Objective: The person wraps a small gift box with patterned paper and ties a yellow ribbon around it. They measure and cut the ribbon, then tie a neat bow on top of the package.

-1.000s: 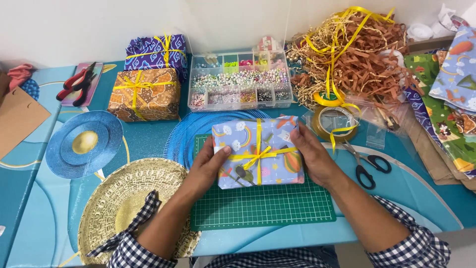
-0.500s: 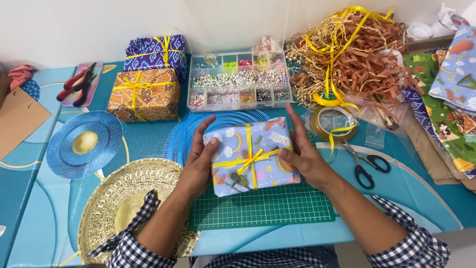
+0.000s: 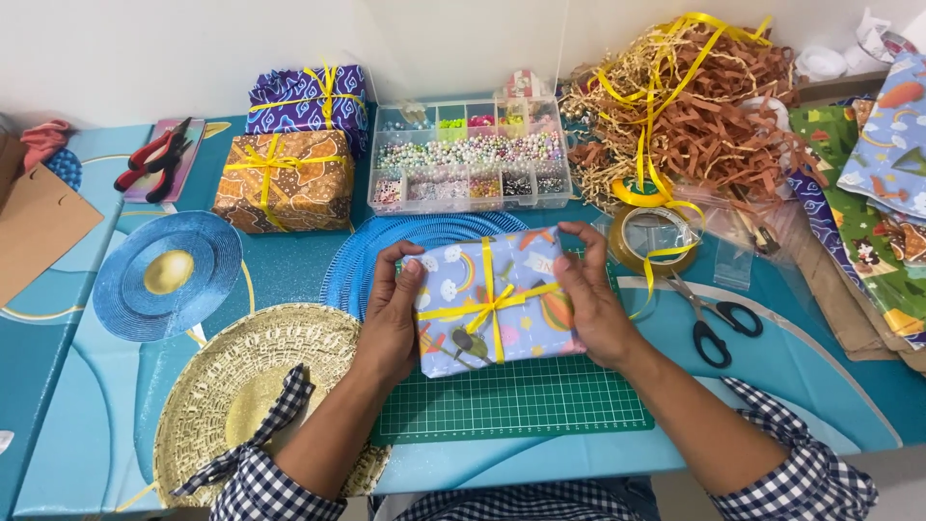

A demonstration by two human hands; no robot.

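The rectangular gift box wrapped in pale blue patterned paper and crossed with thin yellow ribbon sits tilted over the far edge of the green gridded cutting mat, near the middle of the table, gripped from both sides. The left hand clasps its left end, fingers curled over the top edge; the right hand holds the right end, thumb and fingers pinching the upper corner. The paper looks smooth and slightly glossy, the ribbon tied in a small knot at the centre. Under everything lies a shiny turquoise tablecloth, against a plain white wall. Just behind the box lies a round blue ribbed placemat, and towards the near left corner a woven golden straw mat. Further back stand an orange batik-wrapped box with yellow ribbon, a purple patterned wrapped box, and a clear plastic compartment tray of beads. At the far right edge, a heap of crinkled brown and tan paper shreds tangles with loose yellow ribbon; a roll of clear tape and black-handled scissors lie just beside the right hand.
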